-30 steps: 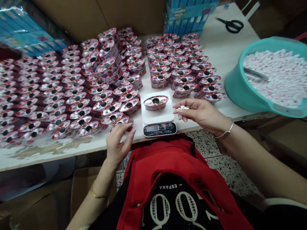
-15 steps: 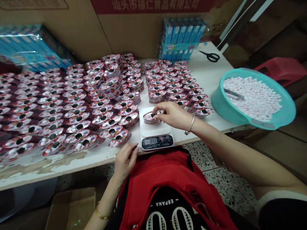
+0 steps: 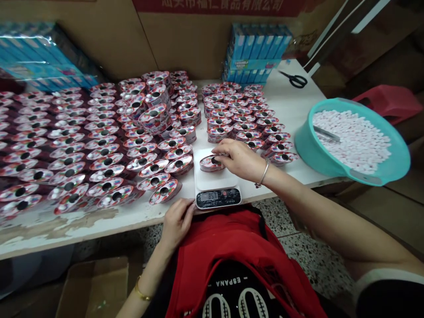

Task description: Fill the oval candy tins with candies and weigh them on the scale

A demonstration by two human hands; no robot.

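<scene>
A small oval red-and-white printed box [image 3: 210, 164] with a round dark hole in its top stands on the white kitchen scale [image 3: 217, 179]. My right hand [image 3: 236, 157] closes on the box's right part, thumb by the hole and fingertips at the far rim. No white candy shows between these fingers now. Digits are lit on the scale's display [image 3: 209, 195]. At the table's front edge rests my left hand [image 3: 178, 218], loosely bent with thumb and forefinger apart, holding nothing. Its fingertips reach the scale's lower left corner.
Rows of similar oval boxes [image 3: 106, 154] cover the table's left side, some with white candies on top. More boxes [image 3: 243, 118] stand behind the scale. A turquoise basin [image 3: 308, 150] holds white candies [image 3: 357, 141] and a metal scoop-like tool [image 3: 326, 133]. Black scissors [image 3: 296, 81] lie behind.
The white candies seen in my right fingers are out of sight now, and the fingers have closed nearer the box's hole. My left hand has shifted slightly toward the scale's corner.
</scene>
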